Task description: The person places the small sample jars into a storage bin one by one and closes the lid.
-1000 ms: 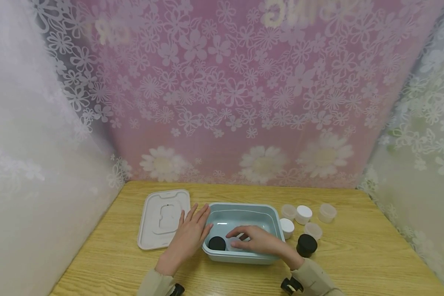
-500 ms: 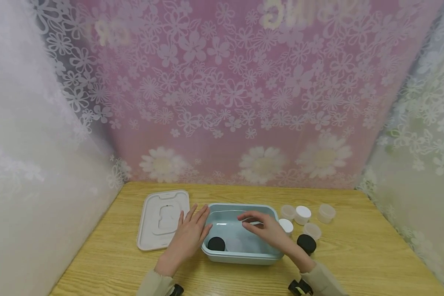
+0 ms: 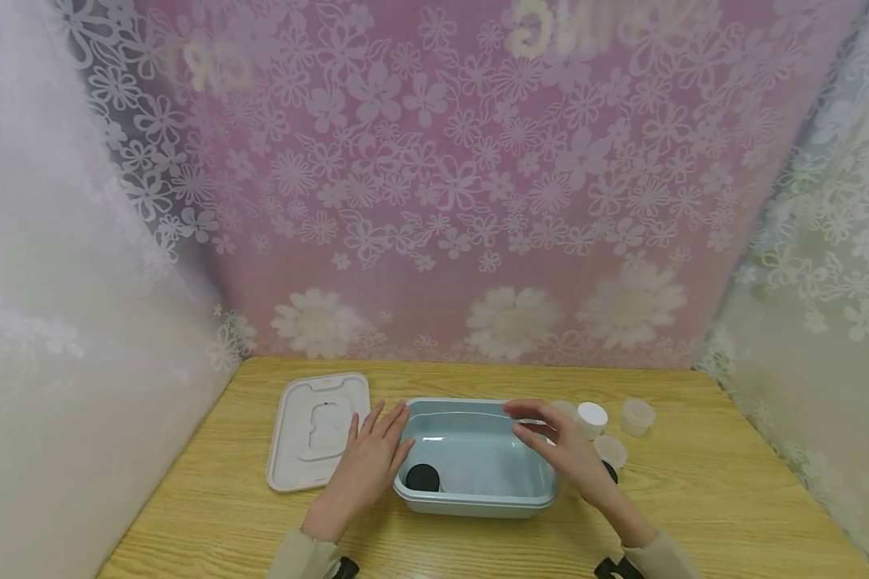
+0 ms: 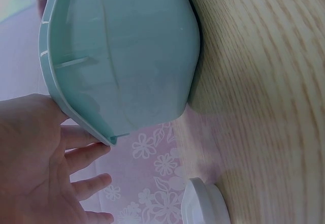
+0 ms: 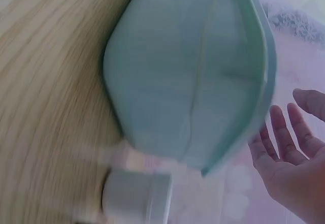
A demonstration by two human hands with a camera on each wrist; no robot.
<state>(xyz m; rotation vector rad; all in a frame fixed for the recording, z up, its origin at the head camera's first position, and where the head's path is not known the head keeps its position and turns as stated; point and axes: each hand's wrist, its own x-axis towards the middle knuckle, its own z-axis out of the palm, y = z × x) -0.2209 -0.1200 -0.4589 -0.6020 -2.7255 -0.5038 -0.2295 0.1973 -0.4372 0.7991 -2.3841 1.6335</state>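
Jars sit in 2 places around my hands: a black-lidded jar (image 3: 423,477) lies inside the pale blue tub (image 3: 478,504), at its near left corner, just beside my left hand (image 3: 372,461). That hand lies flat, fingers straight and spread, against the tub's left rim, with the white tub lid (image 3: 319,429) on the table just beyond its fingertips. My right hand (image 3: 561,449) hovers over the tub's right edge, fingers relaxed and apart, holding nothing. A cluster of small jars, including a white-lidded jar (image 3: 591,418), stands just past the right hand's fingers, so that hand is the nearer one to them. The tub's long axis runs from one hand to the other
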